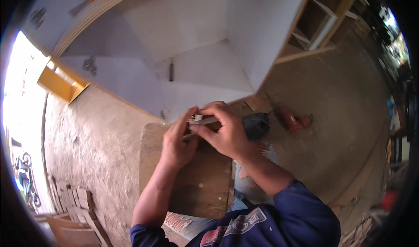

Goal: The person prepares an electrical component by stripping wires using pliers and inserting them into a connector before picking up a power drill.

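Fingers of the left hand [176, 143] and right hand [224, 133] are pinched on a small pale strip [204, 120], held above the brown board [192, 190], its long axis running left-right between both hands.

hands [205, 135] crowded together over the brown board [192, 181], white cabinet [196, 59] walling off everything ahead, black tool [256, 125] and red drill [293, 120] cluttering the right, bare dirt floor [96, 138] wide open on the left
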Demonstrator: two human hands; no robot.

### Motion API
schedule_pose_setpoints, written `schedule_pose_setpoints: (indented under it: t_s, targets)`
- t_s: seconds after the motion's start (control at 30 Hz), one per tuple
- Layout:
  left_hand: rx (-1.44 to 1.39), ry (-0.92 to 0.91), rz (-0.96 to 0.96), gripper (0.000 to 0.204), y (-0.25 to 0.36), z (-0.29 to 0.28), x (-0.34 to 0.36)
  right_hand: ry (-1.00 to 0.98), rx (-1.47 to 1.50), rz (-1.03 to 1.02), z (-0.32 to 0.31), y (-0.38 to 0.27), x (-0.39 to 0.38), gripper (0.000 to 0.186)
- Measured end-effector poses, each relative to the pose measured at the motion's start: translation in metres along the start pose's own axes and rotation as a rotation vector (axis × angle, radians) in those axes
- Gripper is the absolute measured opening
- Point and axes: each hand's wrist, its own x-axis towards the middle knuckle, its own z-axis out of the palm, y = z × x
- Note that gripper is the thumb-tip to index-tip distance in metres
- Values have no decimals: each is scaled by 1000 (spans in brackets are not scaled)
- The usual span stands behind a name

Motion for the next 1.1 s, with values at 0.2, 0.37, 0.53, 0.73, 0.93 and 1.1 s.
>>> schedule_pose_setpoints:
  t_s: [0.2, 0.37, 0.53, 0.73, 0.93, 1.1]
  targets:
    - [-365, 44, -294, 33, 2, 3, -10, -183, -1, -32, -62, 30, -23, 34]
    - [-271, 21, -221, 27, -4, 6, -4, 343, -587, 488, -225, 242, -116, 33]
    - [-231, 78, -357, 27, -6, 7, -1, -108, -1099, 830, -337, 392, -197, 55]
    - [-232, 34, -338, 30, -10, 11, 5, 67, -1581, 909, -337, 470, -225, 82]
    - [-241, 113, -379, 28, -7, 8, -9, -218, -1045, 720, -333, 432, -213, 57]
    - [-217, 23, -327, 27, -10, 6, 5, 400, -176, 1242, -278, 433, -308, 64]
